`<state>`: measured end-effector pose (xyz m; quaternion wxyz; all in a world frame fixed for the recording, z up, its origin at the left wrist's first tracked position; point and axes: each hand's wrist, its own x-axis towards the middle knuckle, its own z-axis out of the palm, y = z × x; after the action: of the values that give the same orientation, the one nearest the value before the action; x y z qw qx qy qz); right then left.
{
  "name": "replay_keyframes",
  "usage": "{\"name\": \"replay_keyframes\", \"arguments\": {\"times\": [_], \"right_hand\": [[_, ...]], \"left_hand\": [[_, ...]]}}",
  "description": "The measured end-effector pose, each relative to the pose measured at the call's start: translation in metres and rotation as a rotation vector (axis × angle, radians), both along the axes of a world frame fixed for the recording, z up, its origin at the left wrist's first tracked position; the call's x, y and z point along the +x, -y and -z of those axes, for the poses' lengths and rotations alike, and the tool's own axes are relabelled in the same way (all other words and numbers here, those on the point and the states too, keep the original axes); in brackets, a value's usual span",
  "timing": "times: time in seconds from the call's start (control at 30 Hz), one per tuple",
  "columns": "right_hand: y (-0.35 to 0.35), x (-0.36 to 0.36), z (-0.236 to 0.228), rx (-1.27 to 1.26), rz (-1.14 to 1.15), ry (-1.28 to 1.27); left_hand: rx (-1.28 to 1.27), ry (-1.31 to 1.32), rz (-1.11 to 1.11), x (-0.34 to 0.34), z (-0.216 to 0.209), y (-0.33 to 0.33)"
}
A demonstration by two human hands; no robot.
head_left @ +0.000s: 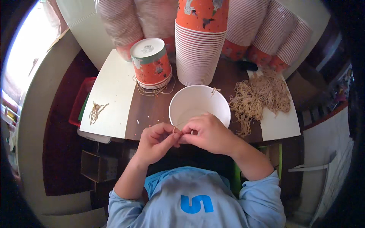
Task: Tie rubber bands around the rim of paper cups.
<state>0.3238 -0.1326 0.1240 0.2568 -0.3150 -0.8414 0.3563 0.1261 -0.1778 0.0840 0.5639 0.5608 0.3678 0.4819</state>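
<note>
A white paper bucket (pixel 195 99) stands in front of me with its open mouth facing up. At its near rim my two hands meet, both closed in a pinch. A thin tan string (pixel 175 128) shows at the fingertips of my left hand (pixel 156 141). My right hand (pixel 207 133) pinches at the same spot, and its fingers hide most of the string there. On the bucket's far rim a short piece of tan string (pixel 215 90) is tied through the edge.
Behind the bucket rises a tall stack of nested buckets (pixel 199 53). An upside-down orange bucket (pixel 154 70) stands left of it, with loose string around its base. Tangled tan strings (pixel 249 102) heap up at the right; a small bunch (pixel 97 112) lies left. Wrapped bucket stacks (pixel 247 19) line the back.
</note>
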Motion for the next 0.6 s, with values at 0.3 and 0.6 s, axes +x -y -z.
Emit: {"name": "replay_keyframes", "arguments": {"times": [0.3,0.6], "right_hand": [[0.021,-0.005,-0.01,0.435,0.125,0.098],[0.066,-0.001,0.009,0.666,0.335,0.169]], "left_hand": [[0.003,0.033,-0.072,0.003,0.003,0.002],[0.16,-0.074,-0.193,0.014,0.012,0.026]]}}
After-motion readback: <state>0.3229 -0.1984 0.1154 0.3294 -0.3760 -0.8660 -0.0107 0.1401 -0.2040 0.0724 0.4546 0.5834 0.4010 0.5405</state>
